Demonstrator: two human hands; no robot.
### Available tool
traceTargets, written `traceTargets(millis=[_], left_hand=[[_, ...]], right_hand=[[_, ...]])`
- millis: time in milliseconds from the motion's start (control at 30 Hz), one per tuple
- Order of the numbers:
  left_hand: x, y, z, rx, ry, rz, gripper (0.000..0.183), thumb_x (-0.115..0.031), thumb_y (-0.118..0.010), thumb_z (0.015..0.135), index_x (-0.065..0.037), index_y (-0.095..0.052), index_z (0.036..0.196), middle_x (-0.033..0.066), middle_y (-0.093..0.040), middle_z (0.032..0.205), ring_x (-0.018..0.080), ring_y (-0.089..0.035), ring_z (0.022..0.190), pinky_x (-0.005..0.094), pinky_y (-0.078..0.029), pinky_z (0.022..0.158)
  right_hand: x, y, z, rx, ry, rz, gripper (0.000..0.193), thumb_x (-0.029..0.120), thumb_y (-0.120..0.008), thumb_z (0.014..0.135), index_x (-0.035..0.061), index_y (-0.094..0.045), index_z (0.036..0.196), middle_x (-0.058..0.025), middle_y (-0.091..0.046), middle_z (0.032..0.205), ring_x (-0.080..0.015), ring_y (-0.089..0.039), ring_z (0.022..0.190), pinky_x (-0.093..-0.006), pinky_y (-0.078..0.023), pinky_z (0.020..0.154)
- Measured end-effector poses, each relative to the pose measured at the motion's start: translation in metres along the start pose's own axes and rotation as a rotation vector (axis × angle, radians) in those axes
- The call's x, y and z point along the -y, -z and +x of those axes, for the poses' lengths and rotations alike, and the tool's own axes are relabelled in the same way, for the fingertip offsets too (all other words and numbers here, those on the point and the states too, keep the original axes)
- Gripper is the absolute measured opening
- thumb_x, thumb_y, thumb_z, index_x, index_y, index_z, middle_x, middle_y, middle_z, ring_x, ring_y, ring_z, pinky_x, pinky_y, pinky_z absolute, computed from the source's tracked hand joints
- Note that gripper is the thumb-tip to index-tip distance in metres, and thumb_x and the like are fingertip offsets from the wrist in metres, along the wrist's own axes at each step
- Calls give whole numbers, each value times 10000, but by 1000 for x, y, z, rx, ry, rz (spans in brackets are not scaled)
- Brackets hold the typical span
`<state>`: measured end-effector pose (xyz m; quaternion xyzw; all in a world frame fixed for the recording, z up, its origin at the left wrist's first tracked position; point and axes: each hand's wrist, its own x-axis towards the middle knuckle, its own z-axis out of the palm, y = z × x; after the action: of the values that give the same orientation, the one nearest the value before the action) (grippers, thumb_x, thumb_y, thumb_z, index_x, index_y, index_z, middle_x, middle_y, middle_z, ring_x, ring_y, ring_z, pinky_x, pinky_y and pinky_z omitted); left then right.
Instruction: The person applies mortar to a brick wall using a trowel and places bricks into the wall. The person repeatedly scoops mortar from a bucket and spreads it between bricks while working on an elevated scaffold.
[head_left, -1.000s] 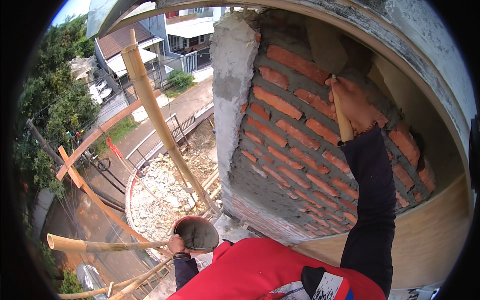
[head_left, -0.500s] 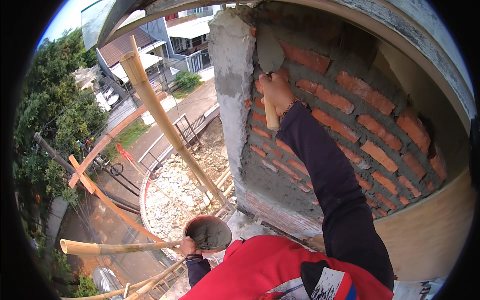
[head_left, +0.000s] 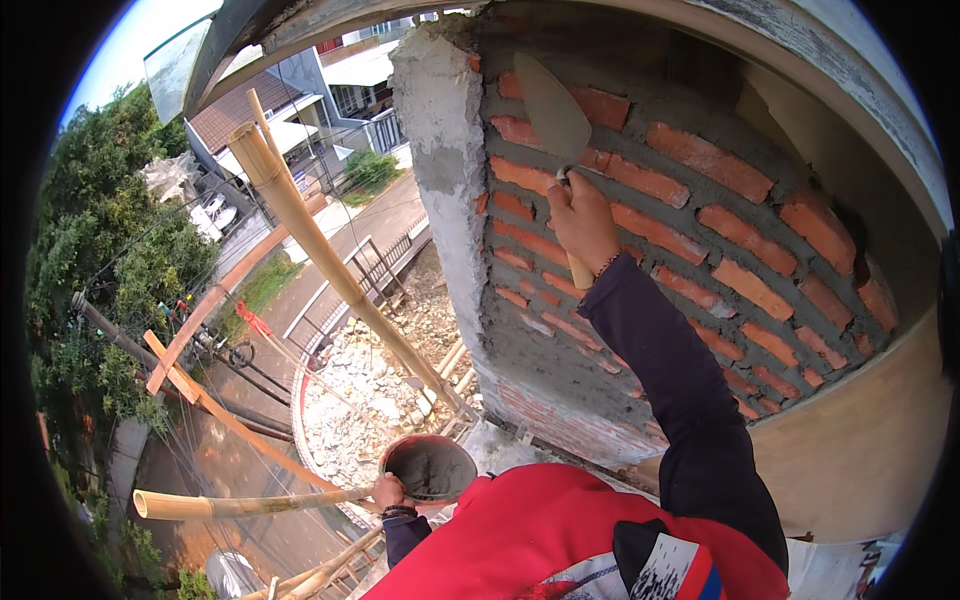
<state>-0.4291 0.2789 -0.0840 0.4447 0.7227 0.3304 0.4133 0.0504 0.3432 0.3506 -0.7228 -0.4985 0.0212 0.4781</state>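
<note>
My right hand is closed round the wooden handle of a trowel, its grey pointed blade up against the upper left of a brick wall. Grey mortar fills the joints between the orange bricks. Down at the lower middle, my left hand grips the rim of a round bucket. Wet grey mortar lies inside it. The left fingers are partly hidden behind the rim.
A rough concrete column borders the wall on the left. Bamboo poles and wooden planks form scaffolding beside me. Far below lie rubble, a fence and a street. A curved concrete edge overhangs the wall.
The trowel has moved right and slightly down across the wall, and its blade now shows more fully. My left hand stays on the bucket. The whole view has shifted slightly.
</note>
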Motion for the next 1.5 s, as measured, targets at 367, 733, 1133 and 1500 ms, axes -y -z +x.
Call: traceTargets(millis=[367,733,1133,1500], left_hand=[[-98,-33,-36,66,60,-568,194,-77,-503,942,-10,-597,786,27,-515,642,130,-490,549,294,-406,511],[-203,-106,-110,216,1,-578,136,-37,-584,870,-56,-597,736,-58,-501,646,55,-415,547,239,-356,526],[-252,-165,-189,570,18,-699,81,-23,-552,898,-26,-617,848,-10,-579,729,78,-499,580,238,-418,542],[-305,-167,-260,721,-122,-473,98,-5,-607,844,-45,-648,765,-48,-552,676,52,-442,578,223,-357,535]], right_hand=[[-23,90,-50,-178,-206,455,275,268,-500,1000,21,-519,882,-27,-531,679,-90,-496,477,-270,-420,436],[-86,136,-96,14,-16,155,338,297,-519,998,-13,-537,864,-96,-552,674,-232,-551,603,-371,-458,584],[-138,193,-191,216,-174,13,344,285,-554,967,-48,-600,1041,-247,-646,886,-397,-640,825,-448,-496,740],[-166,146,-307,730,-170,-762,247,187,-573,907,-37,-628,995,-238,-683,867,-391,-678,834,-472,-540,733]])
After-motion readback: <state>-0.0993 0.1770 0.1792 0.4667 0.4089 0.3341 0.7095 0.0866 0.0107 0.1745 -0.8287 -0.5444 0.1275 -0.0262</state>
